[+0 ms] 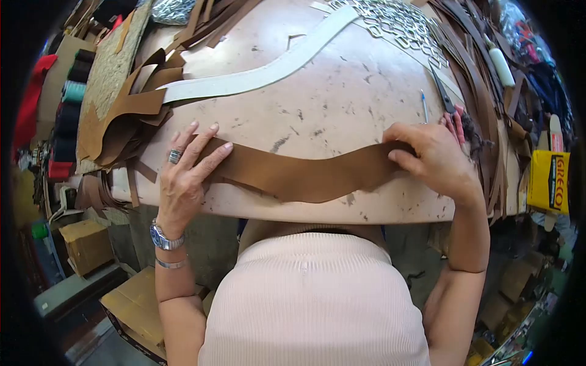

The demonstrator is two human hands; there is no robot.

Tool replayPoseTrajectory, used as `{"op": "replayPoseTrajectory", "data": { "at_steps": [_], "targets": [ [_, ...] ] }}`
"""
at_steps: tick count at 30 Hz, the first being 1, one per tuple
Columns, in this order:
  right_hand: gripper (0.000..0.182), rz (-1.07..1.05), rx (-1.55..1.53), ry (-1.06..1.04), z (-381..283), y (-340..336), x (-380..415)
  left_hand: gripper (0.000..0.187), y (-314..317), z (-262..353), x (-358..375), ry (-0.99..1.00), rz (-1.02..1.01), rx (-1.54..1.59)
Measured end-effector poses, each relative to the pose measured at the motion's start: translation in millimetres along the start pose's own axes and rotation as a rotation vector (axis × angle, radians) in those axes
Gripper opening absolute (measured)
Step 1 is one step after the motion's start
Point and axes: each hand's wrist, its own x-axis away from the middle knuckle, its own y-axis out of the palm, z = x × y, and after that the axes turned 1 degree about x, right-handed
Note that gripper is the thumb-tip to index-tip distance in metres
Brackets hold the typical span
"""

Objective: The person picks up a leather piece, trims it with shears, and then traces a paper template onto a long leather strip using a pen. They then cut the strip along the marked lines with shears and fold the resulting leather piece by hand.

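Note:
A wide brown leather strip (299, 174) lies curved across the near part of the worktable (342, 125), bowing toward my body in the middle. My left hand (186, 168) rests with outstretched fingers on the strip's left end, pressing it from above. At the other end, my right hand (433, 155) pinches the strip between thumb and curled fingers. Beyond it stretches a long pale strip (262, 76), whose left end meets a stack of brown leather pieces (131, 116). A blue-tipped pen (425, 105) is on the table behind my right hand.
Metal chains (397, 24) are heaped at the far right. A dark-bladed tool (441, 88) and pink handles (455, 125) lie near the right edge, beside long leather strips (479, 79). A white bottle (500, 64) and yellow GRECO package (547, 181) are farther right. Cardboard boxes (131, 305) stand below left.

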Motion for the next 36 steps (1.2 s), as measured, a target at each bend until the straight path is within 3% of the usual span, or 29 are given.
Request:
{"op": "replayPoseTrajectory", "data": {
  "at_steps": [3, 7, 9, 13, 19, 22, 24, 27, 31, 36],
  "targets": [
    [0.015, -0.002, 0.234, -0.095, -19, -5, -19, 0.049, -13, -13, 1, -0.025, -0.093, -0.081],
    [0.026, 0.231, 0.335, -0.168, -28, 6, -23, 0.045, -37, -17, -9, -0.055, -0.277, 0.232],
    [0.040, 0.140, 0.246, -0.192, -31, 14, -16, 0.043, -33, -9, -28, -0.037, -0.216, 0.354],
    [0.053, -0.038, 0.266, -0.237, -56, 38, -5, 0.042, 12, -4, -66, -0.041, 0.123, 0.044],
    [0.066, -0.064, 0.439, -0.329, -47, 63, 4, 0.035, 34, -2, -79, 0.019, 0.159, 0.003],
    [0.067, -0.057, 0.394, -0.368, -52, 66, 5, 0.033, 39, -10, -81, 0.080, 0.253, 0.120],
    [0.071, -0.149, 0.406, -0.372, -58, 70, 3, 0.036, 41, -15, -83, 0.076, 0.238, 0.253],
    [0.072, -0.118, 0.383, -0.384, -54, 73, 3, 0.038, 38, -15, -86, 0.109, 0.195, 0.335],
    [0.071, -0.113, 0.376, -0.387, -56, 73, 1, 0.040, 39, -8, -92, 0.234, 0.296, 0.317],
    [0.066, -0.079, 0.348, -0.431, -53, 72, -2, 0.040, 13, 4, -95, 0.231, 0.282, 0.248]
  ]
}}
